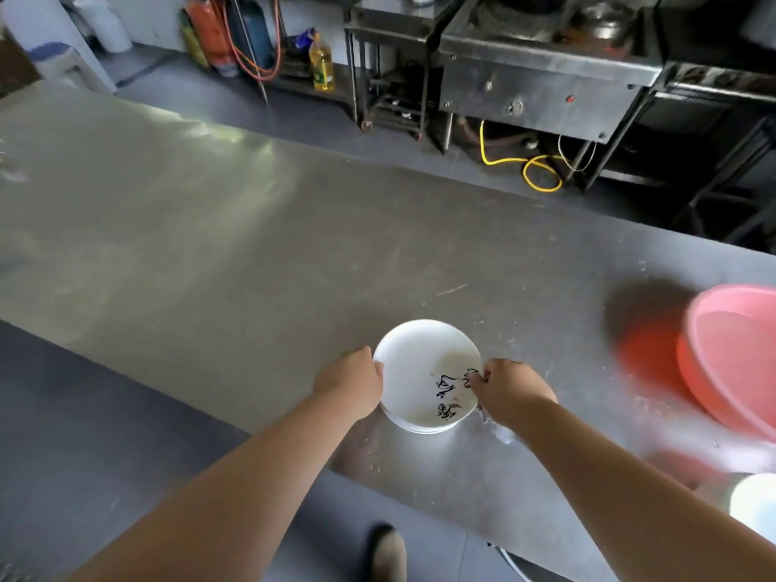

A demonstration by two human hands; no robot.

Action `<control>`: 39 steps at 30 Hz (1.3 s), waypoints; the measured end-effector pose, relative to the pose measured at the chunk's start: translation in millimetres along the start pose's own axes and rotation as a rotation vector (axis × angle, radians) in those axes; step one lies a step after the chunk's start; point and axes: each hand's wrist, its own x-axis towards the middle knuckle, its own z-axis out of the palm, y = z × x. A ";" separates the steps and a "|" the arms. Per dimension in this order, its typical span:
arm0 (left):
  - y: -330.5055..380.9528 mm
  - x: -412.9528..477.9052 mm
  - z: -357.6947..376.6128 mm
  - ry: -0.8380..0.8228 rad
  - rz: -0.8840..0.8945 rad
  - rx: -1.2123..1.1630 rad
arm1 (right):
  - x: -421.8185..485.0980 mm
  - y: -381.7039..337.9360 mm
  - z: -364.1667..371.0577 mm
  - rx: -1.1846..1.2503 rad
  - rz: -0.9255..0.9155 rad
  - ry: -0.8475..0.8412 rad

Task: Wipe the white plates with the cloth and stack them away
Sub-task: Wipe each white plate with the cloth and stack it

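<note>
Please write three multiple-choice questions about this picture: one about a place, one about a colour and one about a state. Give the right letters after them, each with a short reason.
1. Where does the pink basin stand?
A. on the floor
B. on the steel table, to the right of the white plate
C. on top of the plate

2. What colour is the writing on the plate?
A. black
B. red
C. green

3. What is the left hand doing?
A. hanging free
B. lifting the basin
C. gripping the plate's left rim

Answers:
1. B: the basin sits at the table's right edge, apart from the plate.
2. A: dark brush strokes show on the white surface.
3. C: its thumb lies over the rim.
</note>
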 end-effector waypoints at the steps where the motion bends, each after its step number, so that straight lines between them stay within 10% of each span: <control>1: 0.1 1.0 0.3 0.007 0.006 0.000 | -0.6 -0.1 -0.3 0.008 0.003 0.001; 10: 29.1 -7.4 -26.7 0.164 0.163 -0.131 | -39.6 26.8 -27.7 0.330 0.076 0.060; 19: 116.9 -37.6 6.8 -0.113 0.377 -0.258 | -98.1 124.7 -41.3 0.315 0.239 0.245; 30: 152.2 -55.6 115.5 -0.392 0.438 -0.222 | -104.4 209.3 32.8 0.346 0.462 0.036; 39: 139.0 -39.8 150.7 -0.215 0.601 0.156 | -93.2 215.7 56.7 0.275 0.483 -0.091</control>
